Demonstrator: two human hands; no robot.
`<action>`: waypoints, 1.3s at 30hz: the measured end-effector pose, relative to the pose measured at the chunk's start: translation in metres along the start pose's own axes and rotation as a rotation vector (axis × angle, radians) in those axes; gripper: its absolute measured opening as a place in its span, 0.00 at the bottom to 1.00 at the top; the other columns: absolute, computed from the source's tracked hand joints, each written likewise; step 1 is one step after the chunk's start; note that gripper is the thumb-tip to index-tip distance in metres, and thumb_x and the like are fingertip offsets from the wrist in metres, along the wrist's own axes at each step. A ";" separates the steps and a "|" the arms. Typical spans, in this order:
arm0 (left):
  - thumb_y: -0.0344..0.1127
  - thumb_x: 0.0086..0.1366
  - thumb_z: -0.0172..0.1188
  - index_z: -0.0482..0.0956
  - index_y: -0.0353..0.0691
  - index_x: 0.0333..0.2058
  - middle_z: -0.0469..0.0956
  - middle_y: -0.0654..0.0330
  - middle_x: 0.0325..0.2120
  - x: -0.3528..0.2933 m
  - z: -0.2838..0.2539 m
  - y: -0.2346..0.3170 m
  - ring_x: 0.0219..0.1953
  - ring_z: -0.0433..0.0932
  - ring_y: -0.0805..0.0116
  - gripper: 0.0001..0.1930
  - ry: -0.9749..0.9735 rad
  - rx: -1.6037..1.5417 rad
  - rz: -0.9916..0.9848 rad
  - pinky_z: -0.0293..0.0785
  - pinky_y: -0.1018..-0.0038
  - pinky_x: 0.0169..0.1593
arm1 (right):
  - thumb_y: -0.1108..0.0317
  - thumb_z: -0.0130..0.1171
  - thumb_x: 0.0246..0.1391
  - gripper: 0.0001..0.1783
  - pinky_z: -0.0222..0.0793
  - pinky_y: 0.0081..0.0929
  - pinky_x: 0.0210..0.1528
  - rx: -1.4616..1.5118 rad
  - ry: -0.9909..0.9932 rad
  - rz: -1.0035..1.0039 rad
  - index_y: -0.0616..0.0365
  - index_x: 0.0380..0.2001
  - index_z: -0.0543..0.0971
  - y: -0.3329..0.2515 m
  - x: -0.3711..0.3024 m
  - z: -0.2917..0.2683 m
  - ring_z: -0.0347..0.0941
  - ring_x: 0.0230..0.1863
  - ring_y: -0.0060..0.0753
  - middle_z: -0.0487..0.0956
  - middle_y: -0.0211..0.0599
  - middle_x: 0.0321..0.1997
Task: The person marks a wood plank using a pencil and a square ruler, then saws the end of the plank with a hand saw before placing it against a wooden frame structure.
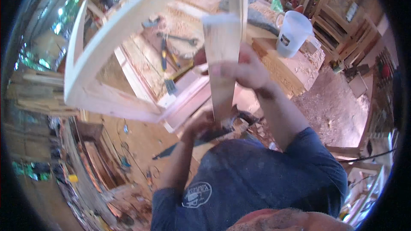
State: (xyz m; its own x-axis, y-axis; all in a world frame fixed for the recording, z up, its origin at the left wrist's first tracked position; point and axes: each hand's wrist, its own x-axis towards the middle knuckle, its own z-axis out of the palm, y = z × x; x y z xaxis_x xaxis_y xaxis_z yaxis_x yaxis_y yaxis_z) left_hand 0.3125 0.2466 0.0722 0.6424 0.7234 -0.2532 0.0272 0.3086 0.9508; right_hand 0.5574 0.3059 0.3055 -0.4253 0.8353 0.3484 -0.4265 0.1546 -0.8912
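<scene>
A pale wooden board (221, 47) stands up in front of my chest, its far end blurred. My right hand (250, 72) is closed around its middle, with the thumb across the near face. At the board's lower end my left hand (203, 122) is closed on it, the fingers partly hidden. Left of the board rises a large pale wooden frame (113, 23) with a curved upper edge, partly in front of the workbench (182, 6). Beneath my left hand lies a long dark flat blade (201, 142), perhaps a saw, one end hidden.
On the shavings-covered bench lie a wrench (182, 39), a tool with a black and yellow handle (164, 53) and a brush-like tool (170, 86). A white plastic jug (295, 32) stands on the right. Shavings cover the floor (334, 107); stacked planks (43, 90) are at far left.
</scene>
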 end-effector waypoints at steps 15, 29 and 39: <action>0.39 0.43 0.84 0.77 0.37 0.56 0.81 0.48 0.55 0.047 -0.043 0.059 0.59 0.78 0.46 0.40 0.891 1.103 0.572 0.70 0.53 0.65 | 0.70 0.63 0.65 0.23 0.74 0.33 0.55 -0.425 0.371 -0.526 0.66 0.60 0.71 0.053 0.084 0.035 0.75 0.54 0.30 0.78 0.39 0.54; 0.44 0.45 0.81 0.84 0.41 0.49 0.85 0.53 0.48 0.075 -0.053 0.065 0.55 0.81 0.52 0.31 0.807 1.002 0.534 0.71 0.56 0.62 | 0.71 0.66 0.58 0.28 0.74 0.34 0.54 -0.596 0.449 -0.465 0.67 0.60 0.70 0.052 0.103 0.029 0.77 0.50 0.34 0.79 0.43 0.49; 0.41 0.45 0.81 0.86 0.42 0.48 0.87 0.55 0.40 0.072 -0.048 0.088 0.46 0.84 0.53 0.28 0.798 0.891 0.475 0.74 0.56 0.53 | 0.71 0.66 0.59 0.31 0.72 0.35 0.57 -0.666 0.410 -0.390 0.66 0.62 0.68 0.048 0.109 0.027 0.76 0.53 0.34 0.79 0.45 0.52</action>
State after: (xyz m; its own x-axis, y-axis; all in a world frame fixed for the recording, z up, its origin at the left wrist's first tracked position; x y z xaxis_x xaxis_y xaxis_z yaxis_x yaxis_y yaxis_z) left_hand 0.3244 0.3550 0.1290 0.1042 0.9109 0.3993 0.6213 -0.3731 0.6890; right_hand 0.4692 0.3900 0.3080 0.0293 0.7627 0.6461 0.1281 0.6382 -0.7591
